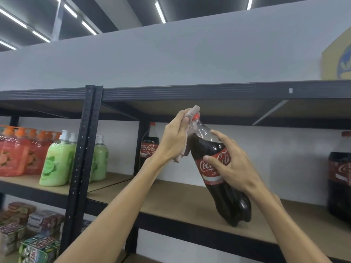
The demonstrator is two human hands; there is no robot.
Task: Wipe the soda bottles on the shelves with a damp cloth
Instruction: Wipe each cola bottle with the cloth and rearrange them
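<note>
A large cola bottle (pixel 212 175) with a red cap and red label leans to the left, its base resting on the wooden shelf board (pixel 171 198). My right hand (pixel 233 164) grips it around the label. My left hand (pixel 175 138) holds a pale pinkish cloth (pixel 192 111) pressed against the bottle's neck, just below the cap. Another cola bottle (pixel 149 147) stands upright at the back left of the same shelf. A third one (pixel 340 175) stands at the far right edge.
A black upright post (pixel 83 149) divides the shelving. Left of it stand green (pixel 57 160) and orange (pixel 13 156) soap bottles. Boxed goods (pixel 36 236) fill the shelf below. A yellow carton (pixel 340 59) sits on the top shelf at the right.
</note>
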